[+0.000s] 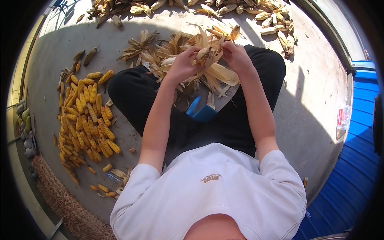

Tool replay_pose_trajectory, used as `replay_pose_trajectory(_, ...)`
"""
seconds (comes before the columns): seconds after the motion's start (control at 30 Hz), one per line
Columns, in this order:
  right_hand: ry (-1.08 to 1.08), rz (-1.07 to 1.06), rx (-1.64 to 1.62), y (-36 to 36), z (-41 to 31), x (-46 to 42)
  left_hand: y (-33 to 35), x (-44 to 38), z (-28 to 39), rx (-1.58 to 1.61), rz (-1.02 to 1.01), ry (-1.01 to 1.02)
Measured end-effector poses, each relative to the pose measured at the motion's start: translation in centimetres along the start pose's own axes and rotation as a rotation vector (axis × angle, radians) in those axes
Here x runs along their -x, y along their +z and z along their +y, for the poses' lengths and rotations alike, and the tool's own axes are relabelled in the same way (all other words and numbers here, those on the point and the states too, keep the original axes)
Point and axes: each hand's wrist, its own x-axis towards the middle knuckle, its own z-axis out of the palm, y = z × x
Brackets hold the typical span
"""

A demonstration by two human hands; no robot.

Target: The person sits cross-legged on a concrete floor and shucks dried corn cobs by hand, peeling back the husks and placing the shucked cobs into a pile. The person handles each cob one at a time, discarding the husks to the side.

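Observation:
Between my two hands is an ear of corn (203,57) with its dry husk partly peeled back, so that some kernels show. My left hand (186,64) grips the ear from the left. Pinched in the fingers of my right hand (235,57) is the papery husk (219,49) on the ear's right side. Loose husks (171,49) lie heaped on the ground under and beyond both hands. A blue plastic object (201,111), perhaps a small stool, shows between my legs; the rest of it is hidden.
A large pile of bare yellow corn cobs (87,117) covers the concrete floor (129,132) at left. Unhusked ears (270,18) lie along the far side. Blue corrugated sheeting (357,120) borders the right, with a clear plastic bag (343,117) near it.

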Motion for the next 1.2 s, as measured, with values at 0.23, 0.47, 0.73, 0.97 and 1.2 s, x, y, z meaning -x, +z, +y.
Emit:
replay_pose_trajectory(0.23, -0.057, 0.079, -0.038, -0.3, -0.5, -0.1, -0.3, 0.0, 0.1, 0.113, 0.04, -0.022)
replay_pose_trajectory(0.47, -0.076, 0.241, -0.097, -1.7, -0.8, -1.3, -0.6, 0.2, 0.1, 0.275, 0.129, -0.004)
replay_pose_trajectory(0.73, -0.12, 0.49, -0.208, -5.1, -1.3, -3.5, -2.5, 0.3, 0.2, 0.444, 0.237, 0.062)
replay_pose_trajectory(0.97, -0.168, 0.476, 0.017, -4.8, -1.0, -3.9, -3.7, 0.2, -0.8, 0.593, 0.332, 0.128)
replay_pose_trajectory(1.2, -0.598, 0.321, 0.564, 1.0, -0.9, 0.0, -3.0, 0.0, -0.5, 0.123, 0.435, -0.104)
